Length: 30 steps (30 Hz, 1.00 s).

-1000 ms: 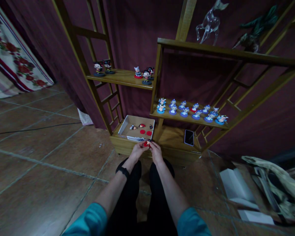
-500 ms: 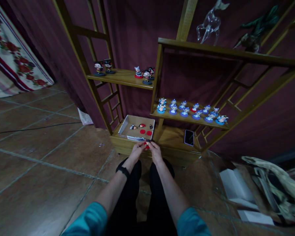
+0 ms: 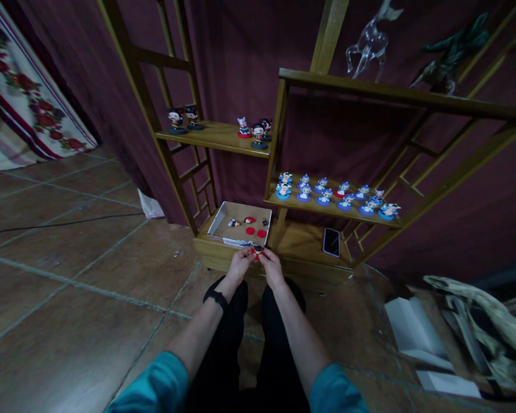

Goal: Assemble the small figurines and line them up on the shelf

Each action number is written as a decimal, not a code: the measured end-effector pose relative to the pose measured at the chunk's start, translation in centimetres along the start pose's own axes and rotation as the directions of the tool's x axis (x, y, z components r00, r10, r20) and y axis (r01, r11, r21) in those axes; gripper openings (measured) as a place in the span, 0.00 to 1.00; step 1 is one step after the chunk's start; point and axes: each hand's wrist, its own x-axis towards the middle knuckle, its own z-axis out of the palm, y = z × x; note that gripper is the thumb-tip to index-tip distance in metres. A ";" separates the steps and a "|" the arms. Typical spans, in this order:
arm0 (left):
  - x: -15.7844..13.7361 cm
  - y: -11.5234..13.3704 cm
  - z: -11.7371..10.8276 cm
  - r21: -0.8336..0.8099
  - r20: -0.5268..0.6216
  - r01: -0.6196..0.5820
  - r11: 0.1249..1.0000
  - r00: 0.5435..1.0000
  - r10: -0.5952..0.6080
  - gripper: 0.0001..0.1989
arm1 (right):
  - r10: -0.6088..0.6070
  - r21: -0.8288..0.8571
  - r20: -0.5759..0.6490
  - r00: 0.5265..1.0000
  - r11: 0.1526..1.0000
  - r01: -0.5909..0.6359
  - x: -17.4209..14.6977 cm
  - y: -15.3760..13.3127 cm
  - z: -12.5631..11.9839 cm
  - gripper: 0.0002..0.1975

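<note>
And here it is, 1 small figurine [image 3: 258,250] squarely between 2 hands, neither nearer: the left hand [image 3: 241,263] pinches it from the left, the right hand [image 3: 270,267] from the right, fingertips closed on it from both sides! It's just on the person's side of the cardboard box [image 3: 217,220], by the near right corner. Long axis? Too small to call for certain, but the dark top seems to point boxward, with red toward the knees [image 3: 282,295]. Dark crown, pale face patch, bright red below; finer details are lost.
</note>
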 end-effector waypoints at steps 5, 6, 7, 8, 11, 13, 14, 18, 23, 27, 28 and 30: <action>-0.1 0.3 0.1 -0.024 0.004 0.023 0.999 1.000 -0.023 0.17 | 0.040 0.008 -0.024 0.999 0.999 -0.040 -0.2 -0.5 0.1 0.17; -0.2 0.3 0.1 -0.038 0.008 0.036 0.999 0.999 -0.036 0.17 | 0.050 0.030 -0.030 0.998 0.998 -0.049 -0.3 -0.6 0.1 0.17; -0.2 0.3 0.1 -0.051 0.010 0.050 0.997 0.999 -0.049 0.17 | 0.063 0.055 -0.036 0.997 0.997 -0.061 -0.3 -0.7 0.1 0.17; -0.2 0.4 0.1 -0.065 0.008 0.063 0.996 0.998 -0.062 0.16 | 0.079 0.080 -0.043 0.996 0.994 -0.076 -0.4 -0.8 0.2 0.16; -0.3 0.4 0.0 -0.088 -0.016 0.081 0.993 0.996 -0.083 0.15 | 0.117 0.133 -0.049 0.992 0.985 -0.110 -0.4 -0.9 0.2 0.15; -0.3 0.4 0.0 -0.087 -0.031 0.082 0.993 0.996 -0.085 0.15 | 0.117 0.146 -0.041 0.992 0.983 -0.109 -0.5 -1.0 0.2 0.15; -0.3 0.4 0.0 -0.082 -0.036 0.082 0.993 0.996 -0.085 0.16 | 0.112 0.147 -0.034 0.993 0.983 -0.106 -0.5 -1.0 0.3 0.14; -0.1 0.2 -0.1 -0.055 -0.034 0.068 0.996 0.997 -0.070 0.17 | 0.107 0.122 -0.019 0.994 0.987 -0.104 -0.5 -0.9 0.3 0.14; 0.1 -0.2 -0.3 -0.033 -0.022 0.047 0.998 0.999 -0.048 0.19 | 0.095 0.130 -0.006 0.995 0.987 -0.093 -0.4 -0.8 0.2 0.14; 0.3 -0.4 -0.5 -0.013 -0.026 0.034 0.999 0.999 -0.034 0.18 | 0.105 0.123 0.001 0.995 0.987 -0.104 -0.4 -0.8 0.2 0.15; 0.3 -0.4 -0.5 -0.007 -0.026 0.029 1.000 0.999 -0.029 0.18 | 0.107 0.119 0.006 0.994 0.987 -0.107 -0.4 -0.9 0.3 0.15; 0.2 -0.4 -0.4 0.013 -0.013 0.017 1.000 1.000 -0.017 0.18 | 0.114 0.121 0.010 0.993 0.986 -0.114 -0.4 -0.9 0.3 0.15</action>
